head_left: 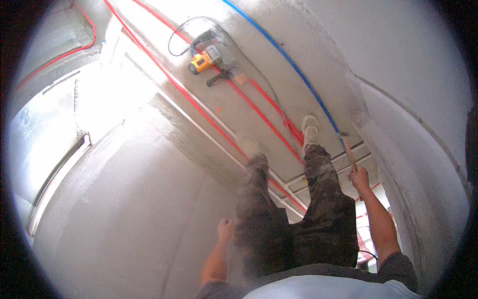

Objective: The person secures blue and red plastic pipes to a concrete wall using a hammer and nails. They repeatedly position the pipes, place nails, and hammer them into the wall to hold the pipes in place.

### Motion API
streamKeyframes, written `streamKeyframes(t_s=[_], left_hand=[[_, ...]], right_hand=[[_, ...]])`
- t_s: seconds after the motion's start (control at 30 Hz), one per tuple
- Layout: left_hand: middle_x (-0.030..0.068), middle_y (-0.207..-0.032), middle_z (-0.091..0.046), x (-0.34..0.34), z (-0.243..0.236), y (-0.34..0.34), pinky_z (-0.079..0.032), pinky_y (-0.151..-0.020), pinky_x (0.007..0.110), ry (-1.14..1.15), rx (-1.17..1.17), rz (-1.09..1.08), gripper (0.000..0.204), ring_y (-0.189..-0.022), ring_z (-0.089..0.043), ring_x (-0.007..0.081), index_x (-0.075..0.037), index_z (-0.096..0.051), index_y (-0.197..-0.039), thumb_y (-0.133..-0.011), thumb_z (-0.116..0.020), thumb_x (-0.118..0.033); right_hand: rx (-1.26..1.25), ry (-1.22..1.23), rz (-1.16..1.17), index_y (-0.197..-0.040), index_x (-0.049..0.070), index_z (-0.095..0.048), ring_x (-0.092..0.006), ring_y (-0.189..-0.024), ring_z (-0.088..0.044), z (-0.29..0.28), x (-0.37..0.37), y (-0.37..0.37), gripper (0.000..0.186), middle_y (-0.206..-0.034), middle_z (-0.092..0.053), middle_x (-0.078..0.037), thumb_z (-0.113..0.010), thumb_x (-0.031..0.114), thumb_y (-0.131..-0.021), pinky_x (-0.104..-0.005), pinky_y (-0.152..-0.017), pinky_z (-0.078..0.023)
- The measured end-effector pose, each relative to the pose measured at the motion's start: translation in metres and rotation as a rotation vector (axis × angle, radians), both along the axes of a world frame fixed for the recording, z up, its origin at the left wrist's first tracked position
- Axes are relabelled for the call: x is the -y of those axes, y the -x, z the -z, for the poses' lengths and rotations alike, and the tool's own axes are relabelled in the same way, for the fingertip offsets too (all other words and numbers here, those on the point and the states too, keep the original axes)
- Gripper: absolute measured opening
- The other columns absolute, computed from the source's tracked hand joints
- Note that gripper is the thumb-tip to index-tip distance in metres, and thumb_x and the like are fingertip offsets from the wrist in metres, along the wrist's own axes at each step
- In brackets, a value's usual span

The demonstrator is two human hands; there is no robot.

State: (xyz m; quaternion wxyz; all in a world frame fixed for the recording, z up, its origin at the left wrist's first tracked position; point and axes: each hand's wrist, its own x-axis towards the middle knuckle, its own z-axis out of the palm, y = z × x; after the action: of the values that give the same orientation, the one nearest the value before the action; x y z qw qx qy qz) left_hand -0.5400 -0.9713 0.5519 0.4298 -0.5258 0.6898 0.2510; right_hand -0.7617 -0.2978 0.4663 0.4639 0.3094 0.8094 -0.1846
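Observation:
My right hand (359, 178) is closed on the wooden handle of a tool, which looks like a hammer (350, 154). Its small dark head is beside the blue pipe (313, 92) on the floor. My left hand (225, 228) hangs beside my left leg with its fingers curled and nothing visible in them. My feet, in pale shoes (310, 128), stand among red pipes (259, 114). Farther forward, a yellow and black power tool (201, 62) lies across the pipes with a dark cord looped round it.
Grey plastered walls (124, 174) rise on both sides, the right one (423, 74) with a long groove. White pipes (189, 124) run along the floor. A bright window (55, 129) is at the left. Haze blurs part of the view near my left leg.

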Motion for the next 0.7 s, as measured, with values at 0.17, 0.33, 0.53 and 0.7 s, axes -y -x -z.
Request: streamKeyframes(t_s=[0.17,0.33,0.53,0.7], left_hand=[[0.0087,-0.085,-0.063,0.130,-0.003,0.117,-0.053,-0.054,0.038,0.022,0.054,0.344,0.017,-0.082,-0.068,0.0209,-0.001,-0.060,-0.090,-0.097,-0.063,-0.015],[0.0065,-0.074,-0.057,0.205,-0.013,0.401,-0.049,-0.060,0.039,0.079,-0.158,0.106,0.029,-0.069,-0.058,0.0209,-0.002,-0.059,-0.087,-0.096,-0.062,-0.029],[0.0080,-0.071,-0.058,0.378,-0.076,0.459,-0.046,-0.062,0.039,0.306,-0.346,0.629,0.031,-0.066,-0.055,0.0205,0.001,-0.061,-0.082,-0.094,-0.066,-0.027],[0.0110,-0.072,-0.061,0.371,-0.102,0.615,-0.047,-0.064,0.041,0.282,-0.461,0.867,0.031,-0.067,-0.058,0.0223,0.005,-0.064,-0.082,-0.092,-0.069,-0.024]], right_hand=[[-0.072,-0.049,0.376,-0.081,-0.005,-0.065,-0.0357,-0.067,-0.069,-0.058,0.043,0.060,0.024,-0.070,-0.067,-0.019,-0.075,0.016,-0.076,-0.0459,-0.067,-0.054],[-0.067,-0.208,0.425,-0.083,-0.004,-0.064,-0.0225,-0.063,-0.067,-0.099,0.101,0.093,0.012,-0.068,-0.065,-0.013,-0.069,0.005,-0.078,-0.0400,-0.054,-0.048],[-0.166,-0.080,0.351,-0.109,-0.006,-0.064,-0.0279,-0.077,-0.068,-0.059,0.208,0.301,0.038,-0.081,-0.067,-0.017,-0.073,0.013,-0.077,-0.0445,-0.069,-0.052],[-0.286,0.184,0.507,-0.102,-0.002,-0.066,-0.0262,-0.080,-0.069,0.043,0.305,0.460,0.037,-0.087,-0.071,-0.015,-0.077,0.019,-0.074,-0.0432,-0.072,-0.054]])
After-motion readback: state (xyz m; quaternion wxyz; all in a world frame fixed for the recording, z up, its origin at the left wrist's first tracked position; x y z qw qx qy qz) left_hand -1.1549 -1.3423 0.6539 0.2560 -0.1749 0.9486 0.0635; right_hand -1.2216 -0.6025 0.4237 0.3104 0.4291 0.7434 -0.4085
